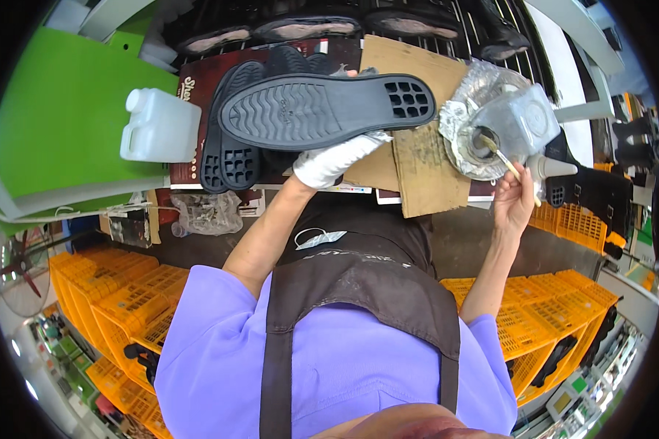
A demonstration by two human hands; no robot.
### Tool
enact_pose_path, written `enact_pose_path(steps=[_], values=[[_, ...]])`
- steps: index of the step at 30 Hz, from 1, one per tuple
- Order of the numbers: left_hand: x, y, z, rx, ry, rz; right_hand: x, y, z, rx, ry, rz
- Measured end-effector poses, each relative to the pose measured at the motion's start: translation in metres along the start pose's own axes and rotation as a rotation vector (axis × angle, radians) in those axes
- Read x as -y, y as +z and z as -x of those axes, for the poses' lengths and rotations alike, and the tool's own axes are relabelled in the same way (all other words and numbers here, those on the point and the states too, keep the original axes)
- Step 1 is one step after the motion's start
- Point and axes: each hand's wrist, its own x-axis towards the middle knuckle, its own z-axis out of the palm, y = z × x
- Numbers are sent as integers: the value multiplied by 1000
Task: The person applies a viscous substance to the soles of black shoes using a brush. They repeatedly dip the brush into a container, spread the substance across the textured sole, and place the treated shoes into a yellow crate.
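Observation:
My left hand (337,157), in a white glove, grips a black shoe sole (322,110) from beneath, its tread side facing up. Fingertips show at the sole's far edge. More black soles (238,167) lie stacked under and to the left of it. At the right, my bare right hand (515,199) pinches the thin handle of a brush (507,162). The brush's bristles are at the dark opening of a clear plastic container (520,121), which lies tilted in a crumpled, plastic-lined dish (458,135).
A white jug (161,126) stands on the left beside a green panel (58,110). Cardboard (432,172) covers the bench middle. A nozzle bottle (553,168) is beside my right hand. Black shoes (307,28) line a rack at the back. Orange crates (124,293) flank me.

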Motion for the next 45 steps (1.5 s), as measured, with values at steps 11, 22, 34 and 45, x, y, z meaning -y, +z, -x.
enact_pose_path(steps=[11,22,34,45], values=[[-8,15,12,18,-15,-51,-45,156,78,325,-228,328],[-3,9,29,25,-121,506,-64,193,94,564,88,318],[-8,13,25,101,-33,-137,-50,163,52,256,-118,319],[7,8,29,75,149,-523,-60,163,54,154,-155,357]])
